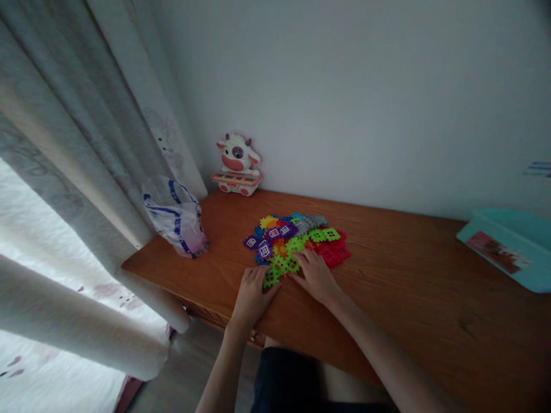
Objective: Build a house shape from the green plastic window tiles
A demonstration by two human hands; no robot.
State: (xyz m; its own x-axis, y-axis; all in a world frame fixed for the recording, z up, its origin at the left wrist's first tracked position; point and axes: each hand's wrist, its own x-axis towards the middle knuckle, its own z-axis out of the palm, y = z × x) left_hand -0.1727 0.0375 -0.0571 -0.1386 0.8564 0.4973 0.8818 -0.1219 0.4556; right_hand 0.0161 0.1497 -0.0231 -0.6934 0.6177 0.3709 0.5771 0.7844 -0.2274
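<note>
Both hands are at the near edge of a heap of flat, toothed plastic building pieces on the wooden table. My left hand (251,293) pinches the left end of a row of joined lime-green window-patterned pieces (279,266), with its thumb along the near side. At the right end of that row, my right hand (317,276) grips with fingers over the top and thumb below; its fingertips partly cover the pieces. Purple pieces with white windows (264,249) lie behind on the left. Red pieces (334,252) spread out to the right, and grey pieces (310,222) are at the back.
On the left of the wooden table (400,287) stands a clear plastic bag (176,218) with blue bands. A cow-shaped toy keyboard (236,166) is against the wall. At the far right sits a pale turquoise bin (512,244). Curtains (107,126) hang along the left side.
</note>
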